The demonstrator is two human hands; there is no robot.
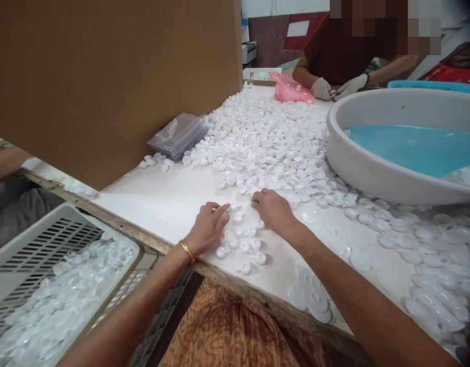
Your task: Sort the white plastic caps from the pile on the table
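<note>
My left hand (209, 225), with a gold bangle at the wrist, rests on the white table (162, 199) with its fingers curled over small white plastic caps. My right hand (272, 209) lies close beside it, fingers bent down onto the near fringe of a large heap of white caps (265, 148). A small cluster of caps (244, 244) sits between and just below both hands. What the curled fingers hold is hidden.
A grey slotted crate (47, 239) with white caps stands at lower left. A big white basin (372, 168) holding a blue tray is at right. Flat white discs (311, 298) lie along the wooden edge. A cardboard wall (105, 76), a plastic bag (179, 135), and another person's gloved hands (334, 87) are farther back.
</note>
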